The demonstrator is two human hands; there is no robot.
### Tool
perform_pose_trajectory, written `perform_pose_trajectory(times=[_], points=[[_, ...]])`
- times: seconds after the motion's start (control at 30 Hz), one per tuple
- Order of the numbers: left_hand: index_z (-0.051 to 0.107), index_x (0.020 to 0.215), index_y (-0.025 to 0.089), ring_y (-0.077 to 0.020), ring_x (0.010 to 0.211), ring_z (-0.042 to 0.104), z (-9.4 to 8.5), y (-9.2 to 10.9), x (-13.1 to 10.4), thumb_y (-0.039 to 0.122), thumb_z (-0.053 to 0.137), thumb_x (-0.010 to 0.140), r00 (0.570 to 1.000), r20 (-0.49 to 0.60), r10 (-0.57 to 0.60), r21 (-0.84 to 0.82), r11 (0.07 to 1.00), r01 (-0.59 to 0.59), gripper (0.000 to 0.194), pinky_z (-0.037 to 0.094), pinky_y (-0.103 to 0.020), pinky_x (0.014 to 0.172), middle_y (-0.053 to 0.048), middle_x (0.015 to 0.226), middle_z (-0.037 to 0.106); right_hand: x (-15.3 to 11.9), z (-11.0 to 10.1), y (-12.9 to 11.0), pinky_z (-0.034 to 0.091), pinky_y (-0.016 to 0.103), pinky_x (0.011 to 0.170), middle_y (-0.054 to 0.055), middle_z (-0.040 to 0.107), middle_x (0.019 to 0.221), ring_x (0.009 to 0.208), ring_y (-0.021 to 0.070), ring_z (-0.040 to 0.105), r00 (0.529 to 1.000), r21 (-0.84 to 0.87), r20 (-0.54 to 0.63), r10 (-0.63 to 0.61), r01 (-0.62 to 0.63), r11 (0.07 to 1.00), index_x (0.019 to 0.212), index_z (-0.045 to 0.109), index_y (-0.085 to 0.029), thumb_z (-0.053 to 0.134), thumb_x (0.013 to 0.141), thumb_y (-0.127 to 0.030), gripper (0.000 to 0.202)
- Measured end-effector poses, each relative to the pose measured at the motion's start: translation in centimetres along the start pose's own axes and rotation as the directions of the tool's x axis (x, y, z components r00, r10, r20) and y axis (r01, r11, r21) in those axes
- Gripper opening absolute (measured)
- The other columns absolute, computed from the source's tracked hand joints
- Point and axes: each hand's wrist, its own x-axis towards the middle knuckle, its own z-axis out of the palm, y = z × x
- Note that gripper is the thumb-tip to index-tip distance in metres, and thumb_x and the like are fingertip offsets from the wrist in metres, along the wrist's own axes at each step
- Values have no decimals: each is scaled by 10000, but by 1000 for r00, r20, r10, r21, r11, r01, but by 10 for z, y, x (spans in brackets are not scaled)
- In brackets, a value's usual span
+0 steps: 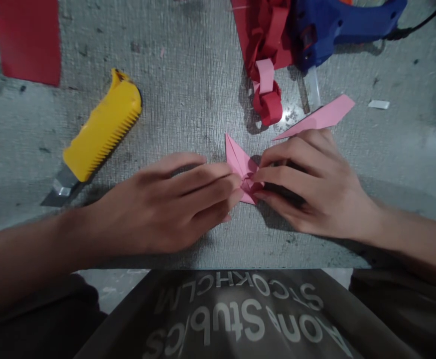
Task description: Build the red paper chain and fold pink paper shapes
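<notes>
Between my two hands is a piece of folded pink paper (238, 154), with creases running to a point at its far end. My left hand (180, 204) pinches its left side, the fingers covering part of it. From the other side, my right hand (307, 182) grips the right edge between thumb and fingertips. Small folds show in the middle, where the fingertips of both hands nearly meet. A pink paper strip (324, 117) with one pointed end lies just beyond my right hand's knuckles.
A yellow utility knife (105, 127) lies at left, blade toward my left forearm. Red paper (31, 42) lies at the far left. A red and pink paper chain (270, 102) and a blue glue gun (352, 25) with a cord are at the far right. The table edge (218, 268) is close.
</notes>
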Motion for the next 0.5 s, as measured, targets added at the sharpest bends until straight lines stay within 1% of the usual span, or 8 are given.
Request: perform_pose_trajectory(times=[0.1, 0.2, 0.3, 0.43, 0.5], points=[[759, 1151, 211, -239, 1166, 775, 0, 0, 1, 244, 696, 1070, 1000, 1, -10, 3, 1000, 10, 107, 687, -416, 998, -43, 1223, 798, 0, 0, 0, 468, 465, 864, 81, 727, 1154, 994, 270, 638, 1000, -5, -5, -25, 25, 1000, 1138, 659, -213, 683, 1054, -226, 88], [759, 1179, 171, -254, 1152, 779, 0, 1, 2, 230, 695, 1069, 1000, -2, 9, 2, 1000, -9, 141, 693, -434, 969, -68, 1221, 800, 0, 0, 0, 470, 467, 872, 70, 726, 1164, 995, 268, 638, 1000, -6, -8, -8, 8, 1000, 1134, 655, -226, 679, 1052, -217, 86], [759, 1187, 121, -273, 1132, 785, 0, 1, 2, 200, 709, 1055, 1000, -15, 26, -13, 1000, -27, 162, 697, -459, 934, -94, 1212, 803, 0, 1, 1, 469, 465, 868, 78, 731, 1163, 991, 269, 626, 1000, -1, -9, -18, 18, 1000, 1134, 660, -214, 698, 1039, -217, 102], [765, 1156, 187, -242, 1127, 784, 1, 0, 2, 208, 709, 1055, 1000, -13, 15, 7, 1000, -15, 118, 698, -425, 940, -52, 1217, 805, 0, 1, 2, 461, 457, 866, 89, 733, 1155, 988, 262, 614, 1000, -5, -10, -29, 29, 1000, 1132, 666, -195, 690, 1046, -212, 92], [764, 1137, 198, -233, 1115, 787, 1, 0, 2, 216, 706, 1058, 1000, -16, 15, 11, 1000, -14, 99, 702, -412, 930, -47, 1206, 809, 0, 0, 1, 460, 453, 865, 82, 731, 1154, 989, 262, 614, 999, -7, -14, -32, 32, 999, 1129, 664, -199, 685, 1047, -216, 87]])
